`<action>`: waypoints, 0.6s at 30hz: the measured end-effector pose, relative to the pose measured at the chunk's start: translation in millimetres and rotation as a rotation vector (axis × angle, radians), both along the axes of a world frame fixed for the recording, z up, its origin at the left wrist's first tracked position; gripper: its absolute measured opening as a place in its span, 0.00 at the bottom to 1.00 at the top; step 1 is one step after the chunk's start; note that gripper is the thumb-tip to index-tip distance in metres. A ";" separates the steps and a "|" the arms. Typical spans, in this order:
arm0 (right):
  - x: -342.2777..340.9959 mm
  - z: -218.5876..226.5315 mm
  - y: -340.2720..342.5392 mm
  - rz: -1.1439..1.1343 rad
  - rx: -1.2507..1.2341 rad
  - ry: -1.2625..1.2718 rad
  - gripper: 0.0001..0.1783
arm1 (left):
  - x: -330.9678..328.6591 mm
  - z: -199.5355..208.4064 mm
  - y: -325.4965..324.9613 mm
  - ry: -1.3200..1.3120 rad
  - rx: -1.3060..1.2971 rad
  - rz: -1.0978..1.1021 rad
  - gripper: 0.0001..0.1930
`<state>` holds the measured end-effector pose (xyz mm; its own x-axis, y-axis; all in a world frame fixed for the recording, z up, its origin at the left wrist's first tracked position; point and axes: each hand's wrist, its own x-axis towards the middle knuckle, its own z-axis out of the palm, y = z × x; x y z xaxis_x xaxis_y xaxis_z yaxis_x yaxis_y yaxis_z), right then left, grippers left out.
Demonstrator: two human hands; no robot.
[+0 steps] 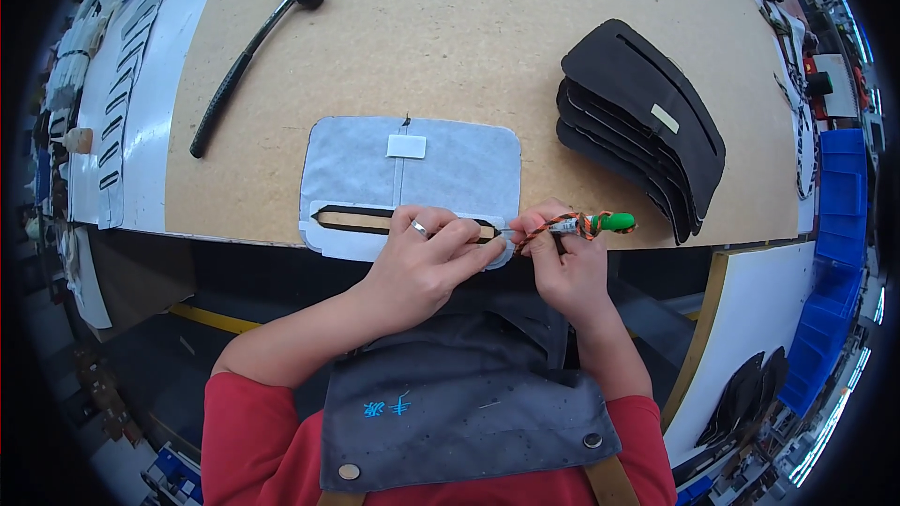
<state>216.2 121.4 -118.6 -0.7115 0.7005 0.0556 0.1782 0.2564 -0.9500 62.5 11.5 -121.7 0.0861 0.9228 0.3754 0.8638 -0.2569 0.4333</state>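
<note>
A light grey-blue panel [352, 159] with rounded corners lies at the table's front edge, its near side jutting past it. Along that side runs a long slot [361, 219] with black edging, and a small white patch [406, 146] sits higher up. My left hand [427, 258], a ring on one finger, is closed over the panel at the slot's right part; its thumb is hidden. At the slot's right end, my right hand [567, 267] grips a slim green-ended pen-like tool [614, 222] wrapped in orange-and-black cord. Its thin tip points at the slot's end.
To the right stands a fanned stack of dark slotted panels [647, 122]. A black-handled mallet [248, 56] lies at the far left of the table [450, 28]. Blue bins [839, 197] line the right side, beside a white board [759, 319].
</note>
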 end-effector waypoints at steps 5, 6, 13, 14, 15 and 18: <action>-0.4 2.4 -2.3 -0.026 -0.094 0.013 0.05 | -0.8 -0.9 -3.1 -0.182 -0.105 0.065 0.18; 0.0 1.3 -1.4 -0.021 -0.093 0.018 0.05 | -1.3 -0.9 -2.8 -0.183 -0.128 0.067 0.20; 1.5 1.5 0.2 0.000 -0.084 0.003 0.05 | -0.2 -3.5 -4.1 0.015 -0.041 -0.006 0.20; 2.1 2.0 -0.2 -0.002 -0.085 0.002 0.05 | 0.0 -2.2 -3.7 0.066 -0.042 -0.021 0.20; 1.9 2.9 0.6 -0.004 -0.098 0.003 0.05 | -0.2 -0.5 -2.5 0.119 -0.041 -0.033 0.20; 2.8 -1.7 2.4 -0.011 -0.127 0.061 0.06 | 0.7 4.4 0.0 0.141 -0.065 -0.040 0.24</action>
<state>219.1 123.8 -120.3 -0.7020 0.7121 0.0083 0.1217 0.1314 -0.9838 63.1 11.5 -117.3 0.1711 0.9397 0.2962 0.9071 -0.2676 0.3250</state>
